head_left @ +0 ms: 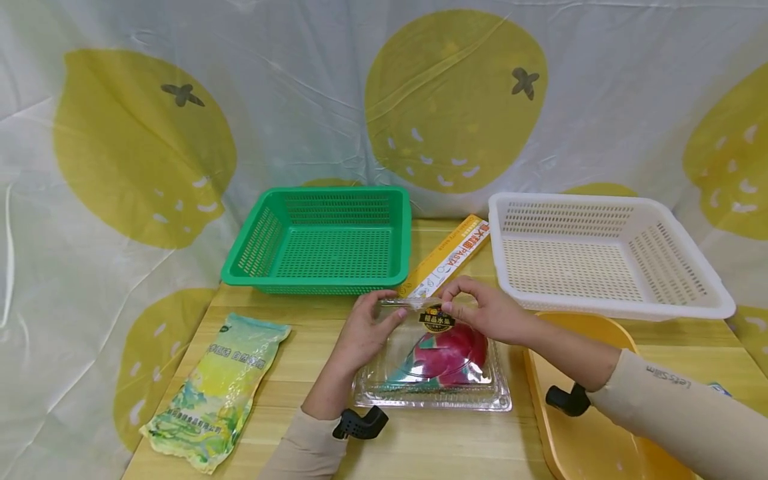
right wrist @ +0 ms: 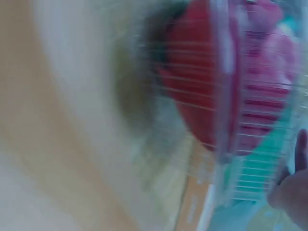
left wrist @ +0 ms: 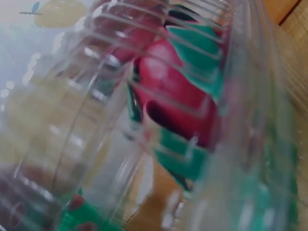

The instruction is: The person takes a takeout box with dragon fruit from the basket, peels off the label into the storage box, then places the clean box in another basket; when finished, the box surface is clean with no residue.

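On tbl (head_left: 456, 450), both grips (head_left: 368, 328) (head_left: 489, 313) hold box (head_left: 429, 399); fruit (head_left: 450, 357) w/in

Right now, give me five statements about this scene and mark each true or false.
The left hand and right hand both touch the clear container. True.
The pasta box lies between the green basket and the white basket. True.
In the head view, the white basket stands left of the green basket. False: it stands to the right.
The clear container is empty. False: a red and green item shows inside.
The yellow-green packet lies on the wooden table. True.
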The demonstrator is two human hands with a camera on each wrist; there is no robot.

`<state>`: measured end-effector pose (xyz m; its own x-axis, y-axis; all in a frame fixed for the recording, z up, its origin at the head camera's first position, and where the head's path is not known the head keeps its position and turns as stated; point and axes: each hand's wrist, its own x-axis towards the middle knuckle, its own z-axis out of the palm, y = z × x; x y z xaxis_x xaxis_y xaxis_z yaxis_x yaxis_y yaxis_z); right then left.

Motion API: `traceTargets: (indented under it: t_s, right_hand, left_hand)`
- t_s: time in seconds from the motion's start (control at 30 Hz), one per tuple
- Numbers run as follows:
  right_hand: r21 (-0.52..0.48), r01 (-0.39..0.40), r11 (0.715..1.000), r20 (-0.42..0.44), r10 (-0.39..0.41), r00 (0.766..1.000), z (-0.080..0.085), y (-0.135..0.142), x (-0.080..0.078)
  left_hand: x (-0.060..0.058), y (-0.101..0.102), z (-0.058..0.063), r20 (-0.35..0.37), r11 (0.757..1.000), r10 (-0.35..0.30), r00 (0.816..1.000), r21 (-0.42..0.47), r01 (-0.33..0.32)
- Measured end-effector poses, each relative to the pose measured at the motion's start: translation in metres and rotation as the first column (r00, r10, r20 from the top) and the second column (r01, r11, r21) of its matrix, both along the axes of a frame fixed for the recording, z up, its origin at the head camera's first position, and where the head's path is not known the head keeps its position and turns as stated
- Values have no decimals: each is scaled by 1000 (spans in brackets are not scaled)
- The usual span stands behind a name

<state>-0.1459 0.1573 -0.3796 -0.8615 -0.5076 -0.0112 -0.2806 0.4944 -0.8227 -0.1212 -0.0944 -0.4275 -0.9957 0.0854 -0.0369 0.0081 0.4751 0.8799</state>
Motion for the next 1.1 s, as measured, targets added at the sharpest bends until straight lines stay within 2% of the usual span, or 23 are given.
traceTargets:
  t_s: [0.23,0.37,0.53,0.63,0.9,0.97,1.1]
  right_hand:
    - [14,104,994,-17,-104,994,26,24,7]
    - [41,152,987,-16,-152,988,33,44,13]
    - [45,186,982,2,-186,983,33,68,21]
    - [82,192,978,-5,-192,981,33,83,27]
    - [89,105,990,-24,-104,994,32,125,38]
    - [93,107,990,-26,-105,994,29,136,40]
    - [129,158,979,-14,-157,987,24,156,45]
  left_hand:
    - [0,3,0,-7,1000,-20,1000,7,20]
    - [1,3,0,-5,1000,-14,1000,-1,14]
    - [2,2,1,4,1000,-11,1000,0,11]
    - [2,1,1,4,1000,-11,1000,-3,11]
    - [0,-1,0,4,1000,-3,1000,-11,3]
    - [0,-1,0,7,1000,0,1000,-8,1]
    - [1,-2,-1,10,1000,1,1000,-2,-1]
